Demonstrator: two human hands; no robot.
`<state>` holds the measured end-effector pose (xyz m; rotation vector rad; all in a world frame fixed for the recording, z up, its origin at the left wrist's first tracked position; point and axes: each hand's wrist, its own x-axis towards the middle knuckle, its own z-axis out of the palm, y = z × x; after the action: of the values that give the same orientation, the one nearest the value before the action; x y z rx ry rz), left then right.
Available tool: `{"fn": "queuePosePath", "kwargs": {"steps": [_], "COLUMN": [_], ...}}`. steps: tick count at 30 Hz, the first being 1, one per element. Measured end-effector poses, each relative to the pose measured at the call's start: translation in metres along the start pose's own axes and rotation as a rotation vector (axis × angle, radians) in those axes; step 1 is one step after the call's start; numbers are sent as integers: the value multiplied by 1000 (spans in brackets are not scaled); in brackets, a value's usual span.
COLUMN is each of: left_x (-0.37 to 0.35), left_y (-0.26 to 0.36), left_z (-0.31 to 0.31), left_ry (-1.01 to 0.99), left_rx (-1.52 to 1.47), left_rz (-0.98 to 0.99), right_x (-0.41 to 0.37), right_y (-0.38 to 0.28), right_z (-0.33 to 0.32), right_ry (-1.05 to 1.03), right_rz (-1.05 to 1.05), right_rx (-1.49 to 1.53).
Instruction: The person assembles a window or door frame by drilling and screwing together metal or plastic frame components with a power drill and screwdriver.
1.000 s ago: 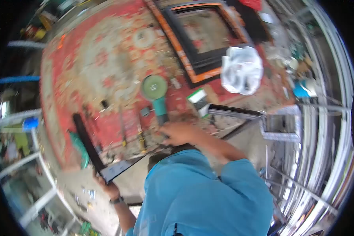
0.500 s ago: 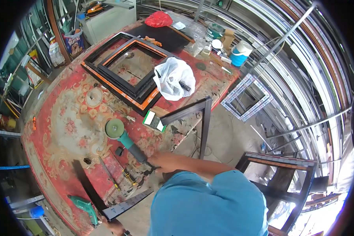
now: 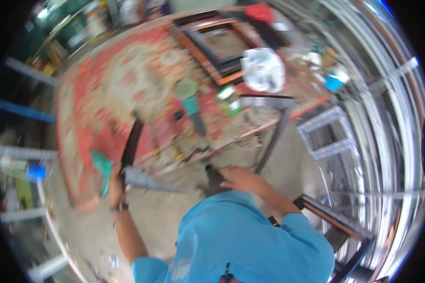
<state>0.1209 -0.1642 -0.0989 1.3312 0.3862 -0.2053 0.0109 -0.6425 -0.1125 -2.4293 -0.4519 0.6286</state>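
Observation:
My left hand [image 3: 116, 186], with a dark band at its wrist, is closed around the corner of an angled metal frame piece [image 3: 131, 146]. One dark arm of that piece points up over the table; its grey arm reaches to the right. Beside this hand, at the table's edge, lies a green power drill [image 3: 102, 165]. My right hand [image 3: 243, 179] is in front of my body, fingers stretched to the left and blurred, with nothing visible in them. Apart from it, an angle grinder [image 3: 192, 111] with a green disc rests on the table.
A worn red patterned cloth covers the table [image 3: 94, 94]. Dark and orange frames [image 3: 193, 45] lie there near a white plastic bag [image 3: 263, 70]. Another angled dark profile [image 3: 274, 101] juts past the edge. A small wrapped frame [image 3: 326, 132] and long profiles [image 3: 382, 118] stand right.
My right hand has come off the grinder's handle and back toward my body. My left hand has come further into view, still holding the frame piece. The view has shifted and blurred.

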Motion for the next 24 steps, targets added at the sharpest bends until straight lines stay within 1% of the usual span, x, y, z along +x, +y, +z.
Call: {"fn": "queuePosePath", "kwargs": {"steps": [1,2,3,4,5,8,11,12,14,17,19,20,22,23,24], "left_x": [17,20,18,24,32,33,70,75,78,97,59,46,20,4,-19], "left_y": [-16,-9,4,9,13,36,30,31,34,-3,-1,-15,-59,-87,-119], "left_z": [-20,-18,-6,-7,-8,8,-24,-30,-22,-66,-62,-71,-96,-106,-109], "left_ry": [-1,2,-36,-71,-116,-70,-368,-253,-44,137,303,317,355,380,458], "left_rx": [-51,-18,-11,-25,-43,0,-202,-118,41,159,-24,-109,-248,-299,-341], "left_rz": [12,-20,17,-11,-36,-15,-23,-40,-83,121,123,186,282,318,334], "right_x": [-2,-4,-4,-8,-8,-17,-14,-15,-18,-25,-29,-32,-36,-35,-33], "right_y": [-11,-19,-14,-12,-16,-23,-24,-26,-25,-14,-11,-10,-8,-6,-2], "right_z": [-4,-10,-4,4,6,9,15,14,14,20,21,21,20,21,22], "right_ry": [-34,-53,-19,21,-2,-45,-51,-49,-38,-9,12,12,13,-15,-38], "right_rz": [47,104,47,4,12,48,31,27,24,37,45,65,108,96,87], "right_rx": [22,35,19,4,20,48,63,76,74,33,18,28,47,48,48]}}
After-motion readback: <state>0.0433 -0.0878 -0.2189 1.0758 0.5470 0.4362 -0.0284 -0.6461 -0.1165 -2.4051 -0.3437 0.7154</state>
